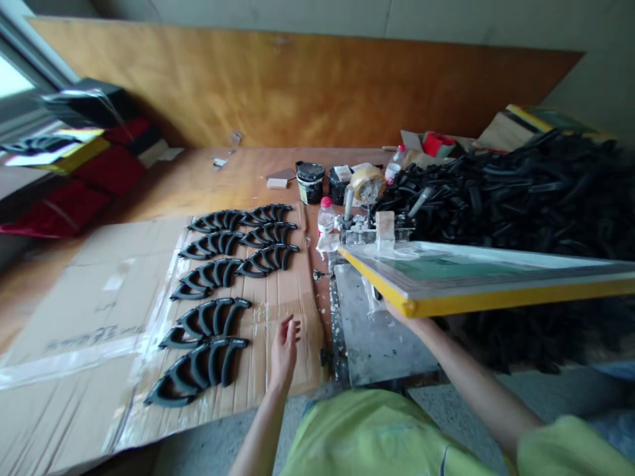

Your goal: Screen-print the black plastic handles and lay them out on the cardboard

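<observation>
My left hand (pixel 286 344) hovers over the cardboard near its right edge, fingers loosely bent and apart, with nothing in it. To its left lie several fan-like rows of curved black plastic pieces (pixel 208 320), which look like handles. My right hand (pixel 404 317) reaches beneath the raised screen-printing frame (pixel 446 301), which has a yellow side and a green mesh. The frame hides its fingers, so what it touches cannot be made out. Below the frame is a grey metal plate (pixel 364 350). A clamp-like hinge (pixel 354 228) stands at the frame's back left corner.
A large heap of black pieces (pixel 536 185) fills the right side. Behind the plate stand a red-capped bottle (pixel 326 217), a paint-stained tub (pixel 310 182) and a tape roll (pixel 367 182). Cardboard (pixel 94 297) covers the left table. Red and black boxes (pixel 106 165) are stacked far left.
</observation>
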Available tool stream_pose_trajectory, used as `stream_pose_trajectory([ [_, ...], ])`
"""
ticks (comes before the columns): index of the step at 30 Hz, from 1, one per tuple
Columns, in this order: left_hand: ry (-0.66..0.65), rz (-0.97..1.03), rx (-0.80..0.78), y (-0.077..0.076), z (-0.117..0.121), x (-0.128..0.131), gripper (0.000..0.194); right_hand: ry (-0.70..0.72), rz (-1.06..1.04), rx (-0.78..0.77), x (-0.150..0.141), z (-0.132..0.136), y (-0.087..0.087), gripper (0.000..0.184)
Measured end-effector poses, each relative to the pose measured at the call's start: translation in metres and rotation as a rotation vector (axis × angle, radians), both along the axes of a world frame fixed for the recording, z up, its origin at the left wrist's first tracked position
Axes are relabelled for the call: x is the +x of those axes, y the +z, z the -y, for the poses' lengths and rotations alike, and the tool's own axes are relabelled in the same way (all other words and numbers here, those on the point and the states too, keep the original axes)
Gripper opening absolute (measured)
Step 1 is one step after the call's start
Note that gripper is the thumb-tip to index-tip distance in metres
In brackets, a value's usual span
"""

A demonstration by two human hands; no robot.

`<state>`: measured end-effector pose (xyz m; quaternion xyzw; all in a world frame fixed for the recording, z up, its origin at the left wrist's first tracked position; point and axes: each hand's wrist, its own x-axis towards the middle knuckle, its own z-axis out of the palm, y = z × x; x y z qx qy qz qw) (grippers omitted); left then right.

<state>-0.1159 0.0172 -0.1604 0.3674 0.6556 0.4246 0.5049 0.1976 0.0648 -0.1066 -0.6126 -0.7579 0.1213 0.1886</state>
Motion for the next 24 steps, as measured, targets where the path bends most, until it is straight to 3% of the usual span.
stream_pose_trajectory([
  [3,-0.141,0.071,-0.013,0.02,0.02,0.042,0.053,-0.07,0.061,-0.034,0.047,0.01,-0.006,0.025],
  [8,-0.379,0.095,0.018,0.047,0.031,0.115,0.047,0.063,0.075,0.047,0.067,0.007,-0.011,0.02],
  [13,-0.457,0.181,-0.063,0.061,0.036,0.168,0.057,0.03,0.133,0.084,0.059,0.024,0.006,0.019],
  [15,-0.419,0.311,-0.134,0.065,0.04,0.187,0.064,-0.016,0.107,0.113,0.042,0.043,0.015,0.021],
  [17,-0.322,0.452,-0.162,0.068,0.043,0.202,0.066,0.067,0.045,0.14,0.024,0.062,0.023,0.023],
  [19,-0.229,0.499,-0.156,0.07,0.043,0.204,0.065,0.253,-0.032,0.14,0.018,0.074,0.03,0.022],
  [21,-0.176,0.385,-0.129,0.069,0.039,0.189,0.063,0.341,-0.088,0.126,0.036,0.069,0.037,0.025],
  [22,-0.158,0.27,-0.11,0.066,0.035,0.175,0.062,0.302,-0.092,0.122,0.055,0.06,0.04,0.028],
  [24,-0.137,-0.012,-0.063,0.059,0.024,0.136,0.061,0.057,-0.02,0.102,0.105,0.031,0.047,0.032],
])
